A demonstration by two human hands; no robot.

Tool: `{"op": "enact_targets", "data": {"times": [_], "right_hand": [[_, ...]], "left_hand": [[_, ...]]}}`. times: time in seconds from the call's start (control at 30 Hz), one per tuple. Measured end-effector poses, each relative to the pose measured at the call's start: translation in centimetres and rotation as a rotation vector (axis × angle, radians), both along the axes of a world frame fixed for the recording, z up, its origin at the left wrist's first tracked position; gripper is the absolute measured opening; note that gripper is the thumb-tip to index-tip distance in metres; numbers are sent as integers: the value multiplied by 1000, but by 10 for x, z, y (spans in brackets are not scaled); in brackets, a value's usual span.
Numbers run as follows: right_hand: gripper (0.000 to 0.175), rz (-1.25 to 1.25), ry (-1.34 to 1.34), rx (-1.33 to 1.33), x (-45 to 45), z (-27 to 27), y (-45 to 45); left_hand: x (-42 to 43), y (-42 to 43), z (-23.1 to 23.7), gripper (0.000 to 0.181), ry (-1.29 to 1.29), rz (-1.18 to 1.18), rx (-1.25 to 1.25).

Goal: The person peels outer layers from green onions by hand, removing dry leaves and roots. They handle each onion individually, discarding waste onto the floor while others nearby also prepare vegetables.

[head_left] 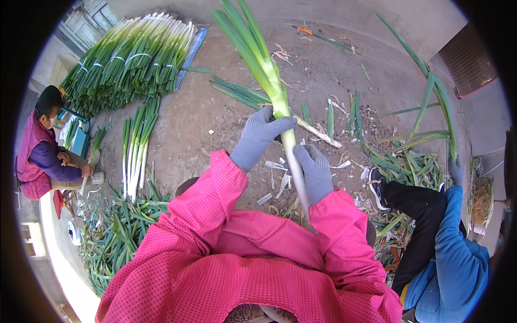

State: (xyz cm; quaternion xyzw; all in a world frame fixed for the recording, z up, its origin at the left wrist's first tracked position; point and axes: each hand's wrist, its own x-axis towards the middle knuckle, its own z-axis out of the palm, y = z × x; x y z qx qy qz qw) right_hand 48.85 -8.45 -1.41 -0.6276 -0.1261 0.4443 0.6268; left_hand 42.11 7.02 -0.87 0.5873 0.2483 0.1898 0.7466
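Observation:
A large green onion (289,141) slants across the view before me, green leaves pointing away and the white stem end reaching down to my lap. My left hand (262,135), in a grey glove with light dots, is closed around the upper stem where the leaves begin to part. Lower down, my right hand (314,171), gloved the same way, holds the white part of the stem. Behind the stem on the ground lies a whole thin onion stalk (319,133), pale and dry-looking. Bits of peeled skin (282,181) are scattered under my hands.
Tied bundles of green onions (133,60) are heaped on a blue sheet at the back left. Several loose cleaned onions (139,149) lie left of me, beside a pile of leaves (121,234). One co-worker (48,157) sits far left; another in blue (456,258) sits right, holding long leaves (440,97).

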Motion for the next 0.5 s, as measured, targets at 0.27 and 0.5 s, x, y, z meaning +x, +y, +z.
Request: {"op": "enact_targets", "data": {"times": [0.27,0.5], "right_hand": [[43,-17,-14,106,9,-11,-2],[47,194,-126,-21,7,-26,1]], "left_hand": [[-1,6,-1,35,-55,48,-124],[-3,12,0,40,-198,131,-345]]}}
